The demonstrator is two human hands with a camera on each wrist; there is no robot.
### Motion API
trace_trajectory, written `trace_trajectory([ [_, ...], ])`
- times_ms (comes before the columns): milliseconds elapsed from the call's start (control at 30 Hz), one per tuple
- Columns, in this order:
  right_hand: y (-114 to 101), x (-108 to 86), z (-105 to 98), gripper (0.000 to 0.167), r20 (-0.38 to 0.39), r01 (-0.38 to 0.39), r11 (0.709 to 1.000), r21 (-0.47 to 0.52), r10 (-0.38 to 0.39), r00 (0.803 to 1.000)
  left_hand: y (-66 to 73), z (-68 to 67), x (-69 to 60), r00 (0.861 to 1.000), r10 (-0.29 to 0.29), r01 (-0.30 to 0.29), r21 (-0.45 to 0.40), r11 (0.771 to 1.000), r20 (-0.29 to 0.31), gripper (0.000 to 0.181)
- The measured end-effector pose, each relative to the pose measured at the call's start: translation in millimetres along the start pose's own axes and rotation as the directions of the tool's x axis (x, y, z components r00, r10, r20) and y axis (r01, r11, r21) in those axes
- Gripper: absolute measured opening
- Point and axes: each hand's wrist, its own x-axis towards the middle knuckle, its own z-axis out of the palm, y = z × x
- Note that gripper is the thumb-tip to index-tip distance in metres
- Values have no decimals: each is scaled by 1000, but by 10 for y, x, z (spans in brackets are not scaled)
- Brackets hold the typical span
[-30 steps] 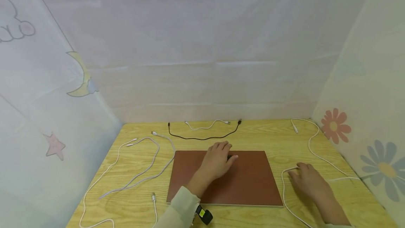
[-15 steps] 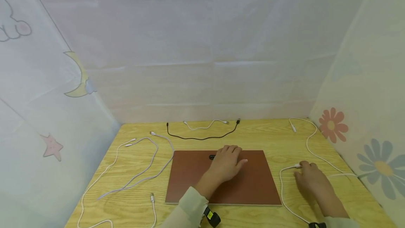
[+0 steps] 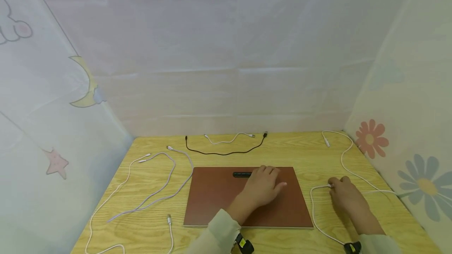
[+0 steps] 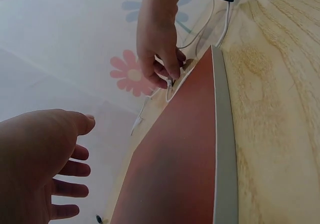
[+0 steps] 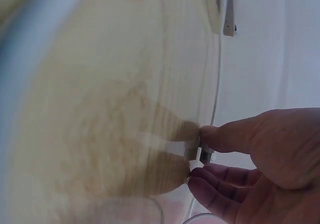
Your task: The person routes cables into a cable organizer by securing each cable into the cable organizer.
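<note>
Brown board (image 3: 212, 203), just one, bears one black bar (image 3: 241, 174) beside the left hand (image 3: 262, 188), its fingers apart; the right hand (image 3: 347, 196) pinches one plug (image 5: 205, 157) of one white cable (image 3: 312, 206).

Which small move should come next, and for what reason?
Perhaps the right hand should lift the white cable's plug slightly toward the left hand: the right hand pinches it, and the left, over the brown board, holds nothing.
</note>
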Motion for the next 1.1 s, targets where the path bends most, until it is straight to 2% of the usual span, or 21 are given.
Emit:
trace_trajectory([
  [167,35,24,1,8,8,12,1000,-9,-12,1000,33,28,-6,1000,1,-1,-6,1000,13,57],
  [367,57,49,-73,10,67,-10,1000,1,10,998,65,8,-27,1000,12,-12,4,1000,6,56],
  [433,44,53,-120,10,48,0,1000,17,-1,999,77,3,-29,1000,18,-18,-1,1000,6,56],
  [567,-45,37,-237,11,-46,64,995,76,-61,997,105,-10,-35,999,30,-29,-41,999,12,55],
  [667,-189,30,-377,15,-99,105,986,133,-92,991,124,-29,-39,999,34,-32,-71,997,20,55],
  [767,-362,17,-544,20,-114,117,977,179,-98,989,140,-53,-45,999,40,-37,-126,991,26,56],
  [867,-514,-2,-688,23,-111,127,962,241,-103,988,148,-66,-53,998,46,-39,-197,980,33,57],
  [967,-629,-20,-796,22,-108,151,940,306,-123,987,146,-62,-61,998,46,-38,-229,973,30,59],
  [1100,-748,-33,-893,18,-115,222,891,396,-192,975,147,-54,-76,999,42,-38,-251,967,8,60],
])
